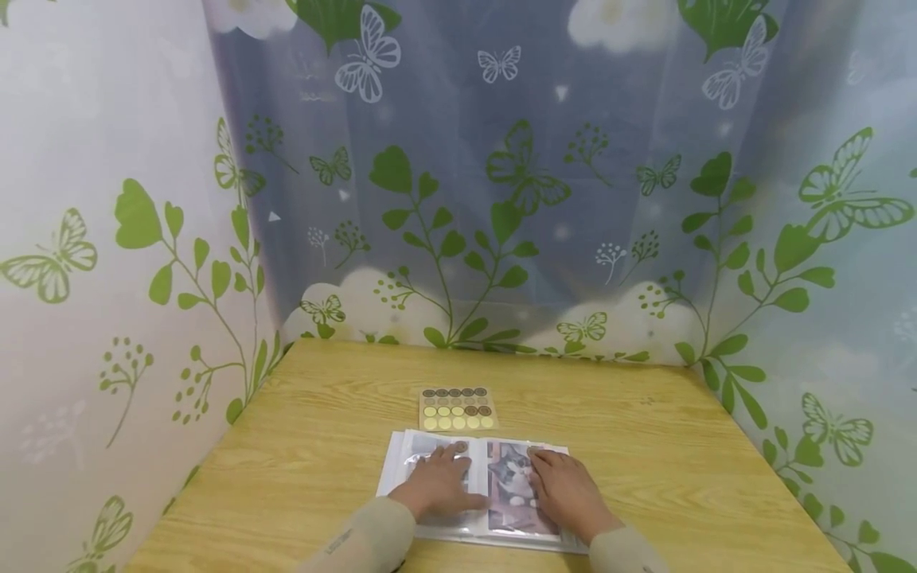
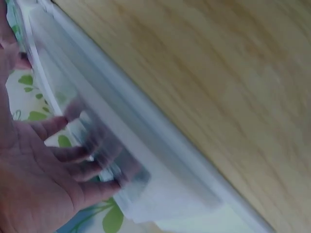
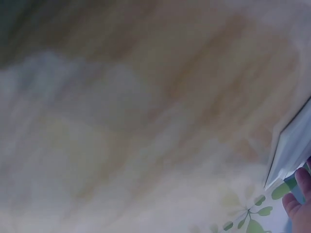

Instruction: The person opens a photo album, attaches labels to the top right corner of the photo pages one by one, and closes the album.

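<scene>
Wooden table (image 1: 645,446), butterfly-print curtain (image 1: 501,159) behind. Lower centre: open photo album (image 1: 505,485) pressed flat by left hand (image 1: 440,485) and right hand (image 1: 566,489), fingers straight. Sticker sheet (image 1: 457,409) just above. Likely next: reach for 1 sticker.

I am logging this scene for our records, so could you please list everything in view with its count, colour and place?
photo album: one, open, clear white pages with pictures in the sleeves, near edge of the table, under both hands.
sticker sheet: one, tan sheet with rows of brown, grey and yellow round dots, just beyond the album.
table: one, light wood grain, fills the lower part of the head view.
curtain: white and blue-grey, printed with green leaves and butterflies, around the table on three sides.
sleeves: two, beige, at the bottom edge.
left hand: flat on the left page, fingers spread.
right hand: flat on the right page.
</scene>
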A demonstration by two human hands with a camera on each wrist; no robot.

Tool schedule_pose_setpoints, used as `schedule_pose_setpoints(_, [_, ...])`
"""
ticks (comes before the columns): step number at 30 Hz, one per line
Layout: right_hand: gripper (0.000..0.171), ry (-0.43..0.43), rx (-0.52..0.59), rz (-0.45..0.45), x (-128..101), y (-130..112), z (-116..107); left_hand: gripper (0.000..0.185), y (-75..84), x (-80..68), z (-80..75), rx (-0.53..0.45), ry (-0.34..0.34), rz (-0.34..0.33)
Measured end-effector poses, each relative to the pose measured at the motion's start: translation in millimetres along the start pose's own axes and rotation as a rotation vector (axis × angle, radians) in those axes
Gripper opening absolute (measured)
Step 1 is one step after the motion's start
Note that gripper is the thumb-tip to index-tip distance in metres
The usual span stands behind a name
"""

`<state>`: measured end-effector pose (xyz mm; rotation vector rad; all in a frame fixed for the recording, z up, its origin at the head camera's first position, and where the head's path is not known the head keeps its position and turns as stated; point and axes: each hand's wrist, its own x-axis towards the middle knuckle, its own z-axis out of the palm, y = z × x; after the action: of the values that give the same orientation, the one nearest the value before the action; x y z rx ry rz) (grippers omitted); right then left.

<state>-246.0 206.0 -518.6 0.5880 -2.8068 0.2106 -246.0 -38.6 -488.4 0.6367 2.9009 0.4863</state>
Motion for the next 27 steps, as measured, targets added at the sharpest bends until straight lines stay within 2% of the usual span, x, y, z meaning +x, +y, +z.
schedule_pose_setpoints(6, [0.037,0.044,0.064,0.039,2,-1,4,0.104,6.7,1.6,9.6,0.071,0.031,-0.026])
schedule_pose_setpoints(15, [0.041,0.014,0.054,0.087,9,-7,-1,0.097,10.3,0.0,6.5,0.099,0.028,-0.013])
schedule_pose_setpoints(27, [0.040,-0.012,0.019,0.083,18,-10,1,0.093,12.7,3.9,2.6,0.144,-0.044,-0.027])
